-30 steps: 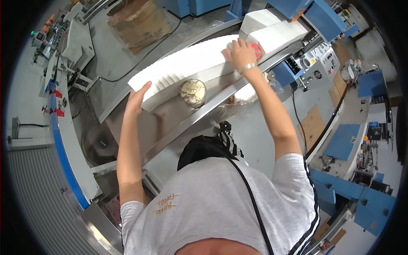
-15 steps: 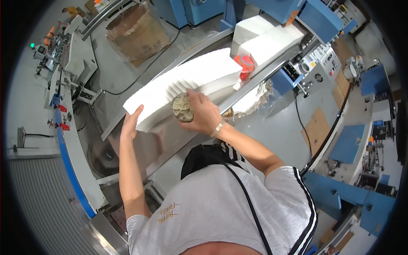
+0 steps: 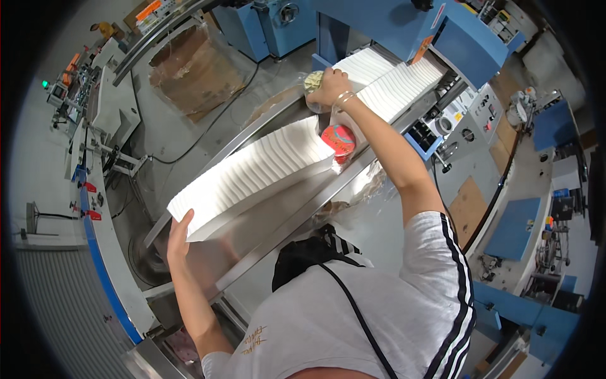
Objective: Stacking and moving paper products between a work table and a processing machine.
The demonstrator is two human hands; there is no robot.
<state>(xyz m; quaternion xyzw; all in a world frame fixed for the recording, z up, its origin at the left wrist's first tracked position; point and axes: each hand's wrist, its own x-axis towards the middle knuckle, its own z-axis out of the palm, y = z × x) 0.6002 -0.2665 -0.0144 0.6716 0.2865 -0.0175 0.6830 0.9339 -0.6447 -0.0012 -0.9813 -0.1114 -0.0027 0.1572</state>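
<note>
A long row of white folded paper sheets [image 3: 252, 174], like napkins or tissues, rests slantwise in a metal trough [image 3: 262, 234]. My left hand [image 3: 179, 239] lies against its near left end, fingers stretched along the end face and partly hidden. Farther up, my right hand [image 3: 332, 87] is closed round a squat jar [image 3: 312, 82] with a yellow-green patterned top, beside the far white sheets [image 3: 363, 68]. Between the near row and the far sheets sits a red round can [image 3: 339, 140] with blue marks on top.
Blue machine housing [image 3: 385, 28] overhangs the trough's far end. A metal rail [image 3: 297, 218] runs along its near side. Beyond the trough stands a plastic-lined cardboard box [image 3: 199, 76]. At the right is a control panel [image 3: 483, 104]; a long blue-edged machine [image 3: 104, 271] lines the left.
My right hand has carried the jar from the near row's side, up and right to the far sheets. The near row has shifted slightly left and down, with my left hand still at its end.
</note>
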